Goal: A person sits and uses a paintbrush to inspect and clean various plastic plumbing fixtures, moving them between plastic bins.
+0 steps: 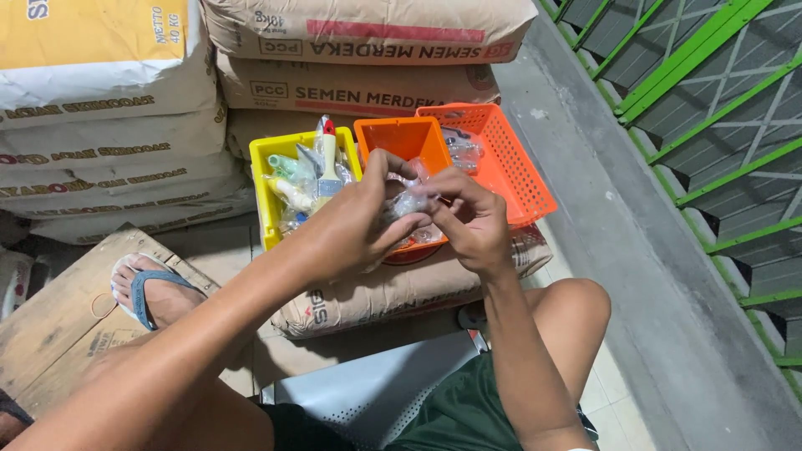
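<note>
My left hand (355, 225) and my right hand (472, 221) meet over the bins, both pinching a small clear plastic packet (409, 203) between the fingers. Its contents are too small to tell. Right below the hands sits a small orange bin (401, 138). To its left a yellow bin (269, 179) holds a brush and several packets. A flat orange mesh basket (510, 163) with clear packets stands to the right.
The bins rest on a brown cement sack (393, 288), with more sacks (351, 83) stacked behind. My left foot in a sandal (150, 292) rests on a wooden board. A concrete ledge and green metal railing (710, 100) run along the right.
</note>
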